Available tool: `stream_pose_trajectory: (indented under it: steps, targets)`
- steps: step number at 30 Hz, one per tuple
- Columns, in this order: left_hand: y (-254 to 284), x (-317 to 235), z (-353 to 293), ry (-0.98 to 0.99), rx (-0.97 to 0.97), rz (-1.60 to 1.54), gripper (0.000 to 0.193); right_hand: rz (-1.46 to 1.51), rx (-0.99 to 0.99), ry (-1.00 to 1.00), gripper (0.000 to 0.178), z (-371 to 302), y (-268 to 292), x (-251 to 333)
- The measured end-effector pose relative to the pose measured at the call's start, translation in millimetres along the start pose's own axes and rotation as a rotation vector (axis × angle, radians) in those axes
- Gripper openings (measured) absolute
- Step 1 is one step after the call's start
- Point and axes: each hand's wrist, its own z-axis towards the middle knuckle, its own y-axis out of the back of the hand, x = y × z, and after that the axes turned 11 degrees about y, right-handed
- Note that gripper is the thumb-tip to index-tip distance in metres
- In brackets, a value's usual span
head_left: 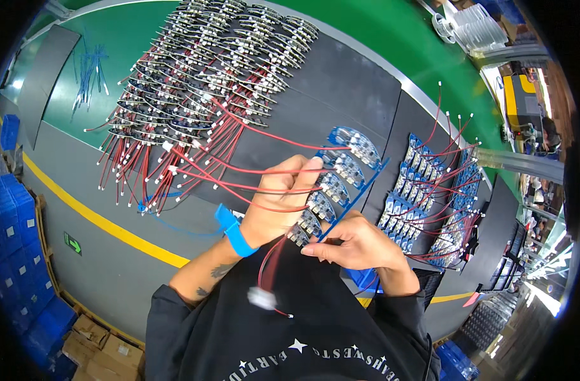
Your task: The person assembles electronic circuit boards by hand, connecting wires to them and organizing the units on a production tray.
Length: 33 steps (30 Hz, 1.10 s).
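Observation:
In front of my chest I hold a panel of blue circuit boards (333,188), tilted, with several curved boards side by side along a straight blue rail. Red-and-black wires with white plugs trail from the boards to the left, and one bundle hangs down, blurred. My left hand (274,200) is closed around the panel's left side, with wires lying across its fingers. A blue wrist strap (238,236) circles that wrist. At the panel's lower end, my right hand (360,244) pinches the rail between thumb and curled fingers; some fingertips are hidden.
Rows of wired boards (201,70) cover the dark mat (340,76) at the far left. More blue board panels (401,197) with upright wires stand to the right. Loose blue ties (90,76) lie on the green surface. Blue crates (13,235) are stacked at the left on the floor.

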Motion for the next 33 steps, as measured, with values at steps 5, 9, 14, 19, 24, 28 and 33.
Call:
stream_pose_trajectory:
  steps: [5,9,14,19,24,28,33]
  targets:
    - [-7.4,2.5,4.2,0.236,0.065,-0.254,0.030,0.197,0.013,0.018,0.016,1.1,-5.7,-1.1]
    - [-2.8,1.9,4.5,0.156,-0.055,-0.144,0.029,-0.134,-0.080,0.168,0.018,-1.1,2.2,-9.6]
    - [1.7,-1.9,3.6,0.122,-0.025,-0.079,0.028,-0.004,-0.099,0.043,0.018,-1.8,8.7,-1.3]
    - [4.9,-6.3,3.2,0.306,0.227,-0.347,0.035,0.080,0.013,0.168,0.014,-2.9,8.9,-4.0]
    - [6.5,0.4,6.9,0.131,0.241,-0.175,0.040,0.236,-0.053,0.189,0.011,-2.5,3.2,-16.8]
    - [3.3,-0.5,5.8,0.085,0.167,-0.179,0.039,0.003,-0.297,0.084,0.013,-3.3,19.5,-12.3]
    - [4.2,1.3,4.8,0.235,0.194,-0.248,0.040,0.070,-0.194,0.088,0.017,-2.2,25.7,1.7]
